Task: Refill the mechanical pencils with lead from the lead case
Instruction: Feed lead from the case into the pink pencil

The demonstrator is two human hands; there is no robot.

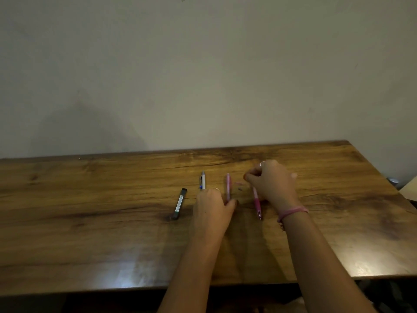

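A black lead case (180,203) lies on the wooden table (90,222), left of my hands. Beside it lies a silver pencil (203,180) with a blue clip, its lower end under my left hand (212,211). That hand's curled fingers and thumb pinch the near end of a light pink pencil (228,186). A darker pink pencil (257,205) lies to the right, tip towards me. My right hand (274,182) is curled over its far end, fingertips pinched together there. A small pink piece (238,183) and a dark speck (239,189) lie between the two pink pencils.
The table's far edge meets a plain wall (203,75). The table's right end (383,177) falls away towards a pale object (409,187) at the frame's edge. A pink band (292,212) circles my right wrist.
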